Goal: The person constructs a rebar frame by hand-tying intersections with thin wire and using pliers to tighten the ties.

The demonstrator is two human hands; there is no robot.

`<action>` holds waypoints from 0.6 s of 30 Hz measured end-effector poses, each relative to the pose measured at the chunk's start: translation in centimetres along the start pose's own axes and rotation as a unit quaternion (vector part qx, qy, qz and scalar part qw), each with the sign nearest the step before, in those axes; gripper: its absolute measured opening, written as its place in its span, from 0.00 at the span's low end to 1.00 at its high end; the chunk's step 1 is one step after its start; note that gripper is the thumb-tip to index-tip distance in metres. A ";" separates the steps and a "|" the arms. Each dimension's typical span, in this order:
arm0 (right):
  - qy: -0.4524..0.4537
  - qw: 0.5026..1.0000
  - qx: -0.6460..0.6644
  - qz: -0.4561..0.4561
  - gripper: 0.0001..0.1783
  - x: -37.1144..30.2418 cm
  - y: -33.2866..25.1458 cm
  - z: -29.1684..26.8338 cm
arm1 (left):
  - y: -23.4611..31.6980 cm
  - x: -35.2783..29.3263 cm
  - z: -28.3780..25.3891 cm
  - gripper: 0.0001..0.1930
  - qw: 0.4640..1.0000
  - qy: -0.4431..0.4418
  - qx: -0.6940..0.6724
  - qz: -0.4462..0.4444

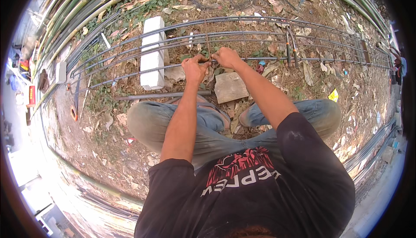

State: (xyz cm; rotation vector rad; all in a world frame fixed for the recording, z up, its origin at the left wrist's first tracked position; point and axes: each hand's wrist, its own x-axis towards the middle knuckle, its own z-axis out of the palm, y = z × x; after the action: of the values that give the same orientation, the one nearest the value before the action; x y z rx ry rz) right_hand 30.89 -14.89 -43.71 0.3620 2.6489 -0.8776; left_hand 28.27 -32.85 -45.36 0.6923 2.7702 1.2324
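Note:
A long cage of steel reinforcing bars (182, 44) lies across the ground in front of me, with thin stirrups crossing it. At the nearest bar, my left hand (196, 68) is closed, its fingertips pinched beside a rusty stirrup (207, 41). Close to its right, my right hand (227, 58) is also closed in a pinch at the same joint. Whatever lies between the fingers of either hand is too small to make out. Further right, a pair of pincers (288, 49) with long handles hangs over the bars.
A white block (151, 75) sits under the cage on the left. Between my feet and the cage lies a flat stone (231, 87). A metal pipe (164, 95) rests near my left knee. Bamboo poles (91, 6) line the far side; leaves and litter cover the soil.

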 end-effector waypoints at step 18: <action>0.209 0.961 -0.158 -0.093 0.17 -8.5 -1.4 5.6 | 0.8 -1.0 -0.7 0.08 0.997 0.065 -0.027 -0.011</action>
State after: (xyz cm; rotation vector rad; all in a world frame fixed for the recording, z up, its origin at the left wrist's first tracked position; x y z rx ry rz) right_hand 39.40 -20.54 -43.95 0.2401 3.1937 -0.4455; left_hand 29.35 -33.26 -44.48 0.5972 2.8267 1.3900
